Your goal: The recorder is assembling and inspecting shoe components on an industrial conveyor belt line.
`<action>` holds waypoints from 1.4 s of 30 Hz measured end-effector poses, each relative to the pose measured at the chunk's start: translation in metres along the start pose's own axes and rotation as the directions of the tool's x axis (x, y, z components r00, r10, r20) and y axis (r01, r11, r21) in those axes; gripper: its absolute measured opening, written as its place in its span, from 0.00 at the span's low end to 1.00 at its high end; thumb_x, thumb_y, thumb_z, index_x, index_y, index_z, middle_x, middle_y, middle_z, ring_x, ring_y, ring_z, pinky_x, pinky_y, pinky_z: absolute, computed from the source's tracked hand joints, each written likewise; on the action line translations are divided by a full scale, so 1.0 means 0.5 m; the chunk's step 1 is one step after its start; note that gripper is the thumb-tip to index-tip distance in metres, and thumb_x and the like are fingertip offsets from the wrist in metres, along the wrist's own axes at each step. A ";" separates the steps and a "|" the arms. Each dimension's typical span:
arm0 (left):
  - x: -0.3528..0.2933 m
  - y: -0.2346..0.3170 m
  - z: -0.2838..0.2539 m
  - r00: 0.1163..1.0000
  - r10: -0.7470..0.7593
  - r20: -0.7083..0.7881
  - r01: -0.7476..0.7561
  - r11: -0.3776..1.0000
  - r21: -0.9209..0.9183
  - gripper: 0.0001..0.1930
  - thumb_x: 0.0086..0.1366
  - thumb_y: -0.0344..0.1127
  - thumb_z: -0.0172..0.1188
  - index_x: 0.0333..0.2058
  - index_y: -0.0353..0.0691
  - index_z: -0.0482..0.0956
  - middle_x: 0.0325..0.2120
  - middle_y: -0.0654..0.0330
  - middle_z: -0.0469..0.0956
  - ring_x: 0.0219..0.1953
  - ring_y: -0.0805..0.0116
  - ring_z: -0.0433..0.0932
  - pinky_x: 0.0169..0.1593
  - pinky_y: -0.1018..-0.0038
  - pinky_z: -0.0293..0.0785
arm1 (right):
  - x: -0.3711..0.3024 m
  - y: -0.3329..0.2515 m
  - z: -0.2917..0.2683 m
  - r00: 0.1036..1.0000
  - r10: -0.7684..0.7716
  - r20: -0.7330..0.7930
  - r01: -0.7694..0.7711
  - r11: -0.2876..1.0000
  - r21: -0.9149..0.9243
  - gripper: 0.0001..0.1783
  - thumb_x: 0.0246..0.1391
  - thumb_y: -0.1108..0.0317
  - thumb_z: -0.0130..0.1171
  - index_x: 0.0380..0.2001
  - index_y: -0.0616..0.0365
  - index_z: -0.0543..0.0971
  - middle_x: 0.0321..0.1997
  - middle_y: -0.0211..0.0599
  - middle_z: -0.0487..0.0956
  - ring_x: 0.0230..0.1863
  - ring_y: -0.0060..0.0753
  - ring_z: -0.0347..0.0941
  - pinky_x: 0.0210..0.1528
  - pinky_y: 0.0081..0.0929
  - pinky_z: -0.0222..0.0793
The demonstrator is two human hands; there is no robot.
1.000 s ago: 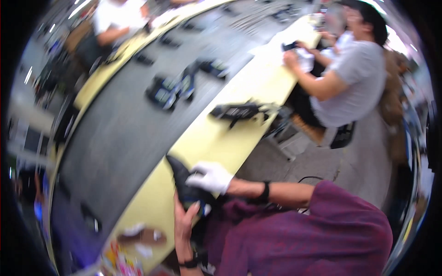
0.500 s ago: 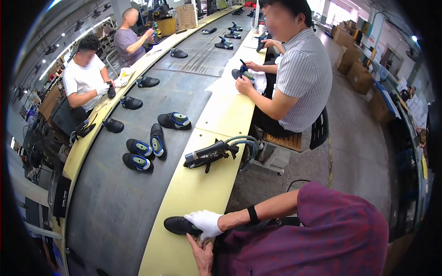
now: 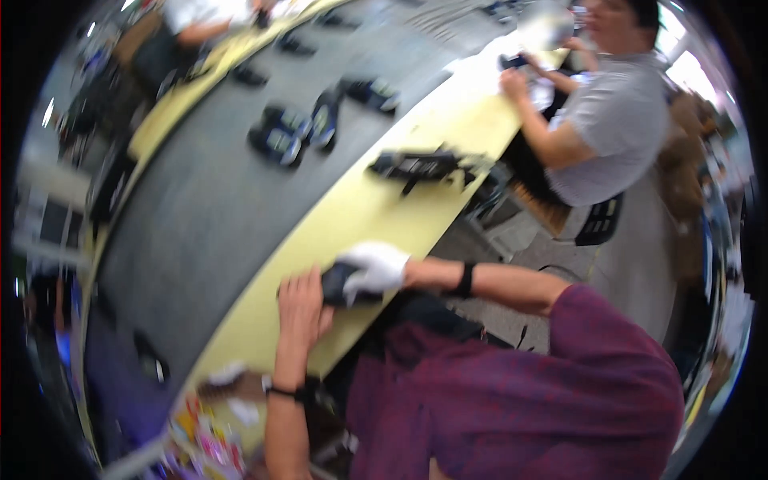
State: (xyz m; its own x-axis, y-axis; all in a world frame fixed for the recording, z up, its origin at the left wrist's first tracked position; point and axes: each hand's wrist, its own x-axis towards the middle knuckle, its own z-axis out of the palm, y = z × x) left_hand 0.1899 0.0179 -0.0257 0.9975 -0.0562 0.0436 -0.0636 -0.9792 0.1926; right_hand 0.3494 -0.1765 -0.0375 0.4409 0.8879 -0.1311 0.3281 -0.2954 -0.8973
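Note:
A black shoe (image 3: 339, 283) is between my two hands over the yellow ledge (image 3: 264, 308). My right hand (image 3: 374, 267), in a white glove, is closed over the right part of the shoe. My bare left hand (image 3: 302, 306) wraps its fingers over the left end, hiding much of it. Motion blur smears the shoe's details. Further along the ledge lies a black hand tool (image 3: 420, 166), apart from my hands.
On the grey conveyor belt (image 3: 208, 192) sits a cluster of black shoes (image 3: 323, 120). A co-worker (image 3: 596, 128) sits at the far right, handling a dark shoe; another person (image 3: 204, 20) stands across the belt. Colourful packets (image 3: 210, 438) lie at the lower left.
The view has swung, and the picture is blurred. My left hand has moved from beneath the shoe to its left end. The shoe appears turned and nearer the ledge's right edge.

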 end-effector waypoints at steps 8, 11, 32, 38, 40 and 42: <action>-0.018 -0.054 0.029 0.978 -0.205 -0.028 0.197 0.967 -0.164 0.34 0.48 0.48 0.82 0.47 0.33 0.78 0.40 0.46 0.83 0.44 0.45 0.82 0.49 0.54 0.75 | -0.007 0.058 -0.247 0.649 -0.641 -0.410 0.157 0.640 -0.753 0.21 0.52 0.65 0.76 0.48 0.58 0.83 0.50 0.48 0.84 0.52 0.53 0.80 0.56 0.45 0.76; -0.024 -0.035 0.034 0.960 -0.280 -0.004 0.273 0.942 -0.197 0.32 0.49 0.47 0.82 0.45 0.33 0.77 0.41 0.47 0.83 0.44 0.45 0.82 0.48 0.53 0.76 | 0.031 0.105 -0.326 0.625 -0.626 -0.467 -0.212 0.440 -0.873 0.22 0.53 0.61 0.75 0.47 0.60 0.83 0.48 0.50 0.84 0.50 0.53 0.80 0.54 0.47 0.76; -0.154 0.034 0.057 0.806 -0.578 -0.126 0.497 0.777 -0.388 0.34 0.66 0.38 0.70 0.65 0.27 0.69 0.56 0.39 0.77 0.56 0.40 0.79 0.60 0.52 0.75 | 0.135 -0.218 -0.058 0.942 0.225 0.251 -0.061 0.846 -0.530 0.28 0.48 0.45 0.80 0.28 0.63 0.85 0.24 0.41 0.83 0.26 0.31 0.79 0.32 0.34 0.76; -0.150 0.029 0.076 0.766 -0.577 -0.283 0.461 0.800 -0.384 0.29 0.69 0.35 0.68 0.64 0.28 0.73 0.56 0.41 0.80 0.55 0.42 0.81 0.57 0.56 0.79 | 0.171 -0.197 -0.020 0.891 0.354 0.286 -0.130 0.800 -0.586 0.28 0.46 0.46 0.80 0.26 0.64 0.85 0.21 0.39 0.82 0.23 0.29 0.78 0.30 0.33 0.75; -0.149 0.029 0.075 0.764 -0.571 -0.301 0.462 0.809 -0.363 0.26 0.69 0.35 0.68 0.62 0.28 0.75 0.54 0.43 0.82 0.53 0.45 0.83 0.55 0.57 0.81 | 0.170 -0.199 -0.015 0.905 0.348 0.247 -0.136 0.783 -0.606 0.28 0.46 0.46 0.81 0.26 0.64 0.85 0.21 0.39 0.82 0.23 0.29 0.78 0.29 0.34 0.74; -0.146 0.030 0.072 0.762 -0.581 -0.286 0.473 0.801 -0.367 0.27 0.69 0.36 0.68 0.62 0.28 0.75 0.54 0.43 0.82 0.52 0.45 0.83 0.55 0.58 0.81 | 0.176 -0.189 -0.013 0.914 0.330 0.235 -0.118 0.772 -0.624 0.29 0.47 0.44 0.81 0.27 0.64 0.85 0.21 0.39 0.81 0.23 0.28 0.78 0.29 0.33 0.74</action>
State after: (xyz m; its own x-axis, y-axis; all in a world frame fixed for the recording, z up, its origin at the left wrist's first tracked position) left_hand 0.1174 0.0002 -0.0615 0.7880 0.5817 0.2019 0.4089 -0.7394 0.5349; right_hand 0.3624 -0.0727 0.0385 0.3153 0.7973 -0.5146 0.7229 -0.5531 -0.4141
